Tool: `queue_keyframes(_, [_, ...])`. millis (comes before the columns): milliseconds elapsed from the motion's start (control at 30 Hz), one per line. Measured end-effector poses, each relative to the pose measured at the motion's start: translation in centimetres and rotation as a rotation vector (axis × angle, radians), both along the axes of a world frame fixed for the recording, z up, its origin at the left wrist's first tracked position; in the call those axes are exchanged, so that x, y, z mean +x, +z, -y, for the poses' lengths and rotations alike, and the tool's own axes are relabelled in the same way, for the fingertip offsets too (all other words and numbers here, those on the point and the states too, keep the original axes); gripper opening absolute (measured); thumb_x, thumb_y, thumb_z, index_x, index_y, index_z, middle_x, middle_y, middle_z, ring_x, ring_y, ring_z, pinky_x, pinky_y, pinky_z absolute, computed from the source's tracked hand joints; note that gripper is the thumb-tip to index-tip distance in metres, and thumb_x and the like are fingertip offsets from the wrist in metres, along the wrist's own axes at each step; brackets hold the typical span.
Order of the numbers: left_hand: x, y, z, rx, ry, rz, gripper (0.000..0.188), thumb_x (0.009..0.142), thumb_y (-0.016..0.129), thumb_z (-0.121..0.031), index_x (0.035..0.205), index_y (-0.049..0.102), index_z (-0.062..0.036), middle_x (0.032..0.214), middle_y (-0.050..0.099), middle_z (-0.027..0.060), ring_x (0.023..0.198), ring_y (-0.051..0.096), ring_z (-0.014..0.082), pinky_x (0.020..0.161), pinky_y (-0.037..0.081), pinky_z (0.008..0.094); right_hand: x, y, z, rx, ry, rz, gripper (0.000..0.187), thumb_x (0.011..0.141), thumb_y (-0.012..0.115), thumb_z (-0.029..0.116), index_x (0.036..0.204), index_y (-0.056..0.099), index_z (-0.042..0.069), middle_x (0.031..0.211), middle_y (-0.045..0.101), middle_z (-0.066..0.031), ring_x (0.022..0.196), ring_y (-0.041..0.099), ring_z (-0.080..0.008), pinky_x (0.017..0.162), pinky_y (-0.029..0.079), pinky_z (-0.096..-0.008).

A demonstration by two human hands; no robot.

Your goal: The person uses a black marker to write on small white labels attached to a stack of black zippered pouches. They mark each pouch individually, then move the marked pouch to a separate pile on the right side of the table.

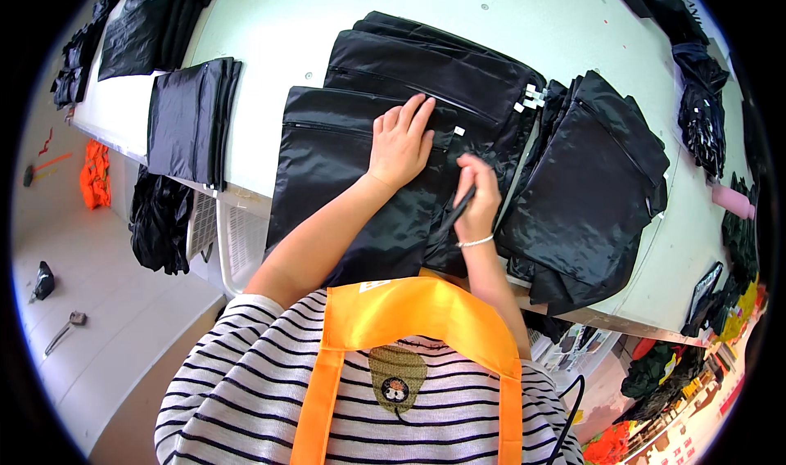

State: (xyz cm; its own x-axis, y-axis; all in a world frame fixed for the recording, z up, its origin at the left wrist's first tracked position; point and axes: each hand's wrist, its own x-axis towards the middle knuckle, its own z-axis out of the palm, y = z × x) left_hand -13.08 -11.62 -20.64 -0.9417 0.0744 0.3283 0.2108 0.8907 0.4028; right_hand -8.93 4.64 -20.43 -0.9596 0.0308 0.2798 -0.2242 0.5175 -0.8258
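My left hand [400, 143] lies flat with its fingers stretched on a shiny black fabric piece [327, 166], which has a zipper-like seam across its upper part. The near edge of this piece hangs toward my body. Just right of it, my right hand [481, 191] is closed around a slim dark tool [460, 209]; its exact kind is hard to make out. A small white tag [459, 130] shows between the two hands. Behind them lies a stack of similar black pieces [409, 60], with white tags [530, 98] at its right corner.
To the right, a pile of black fabric pieces [598, 187] overhangs the table's near edge. A folded black stack [188, 121] sits at the left, beside more black bundles [147, 31]. Below the table is a white basket [241, 244]. A pink cylinder [733, 201] stands far right.
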Motion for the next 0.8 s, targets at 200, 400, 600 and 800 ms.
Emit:
queue_keyframes(200, [-1.9,1.9,-0.1,0.245,0.045,-0.178,0.016,0.078,0.069,-0.003,0.092,0.065,-0.0089,0.097,0.059,0.0071,0.090,0.053,0.0291,0.080,0.041,0.0394,4.6,3.1,1.6,0.080,0.094,0.206,0.037,0.077,0.077,0.009,0.103,0.051,0.005,0.108,0.061,-0.0171,0.095,0.056,-0.0381,0.085,0.044,-0.0445])
queue_keyframes(400, [-5.5,8.1,-3.9,0.534,-0.032,-0.422,0.044,0.080,0.069,0.000,0.122,0.058,-0.0073,0.112,0.058,0.0112,0.105,0.053,0.0294,0.094,0.043,0.0373,3.5,5.5,-5.3,-0.183,-0.128,0.198,0.029,0.078,0.044,-0.019,0.093,0.047,0.006,0.089,0.049,-0.0041,0.076,0.048,-0.0138,0.077,0.045,-0.0274])
queue_keyframes(600, [-5.8,1.2,-4.1,0.001,-0.334,0.034,0.060,0.093,0.060,-0.032,0.147,0.040,-0.0180,0.157,0.032,0.0049,0.144,0.029,0.0286,0.115,0.024,0.0480,1.1,8.8,-27.4,-0.017,-0.318,0.128,0.017,0.090,0.061,-0.004,0.094,0.048,0.006,0.094,0.045,-0.0002,0.088,0.045,-0.0106,0.085,0.041,-0.0229])
queue_keyframes(800, [-1.6,-0.4,-1.6,-0.146,-0.258,0.175,0.060,0.094,0.055,-0.044,0.148,0.040,-0.0248,0.160,0.026,0.0062,0.147,0.021,0.0301,0.116,0.015,0.0547,0.7,6.2,-33.2,0.360,-0.480,0.164,0.011,0.099,0.055,0.009,0.106,0.053,0.002,0.112,0.064,-0.0119,0.098,0.060,-0.0181,0.092,0.046,-0.0305])
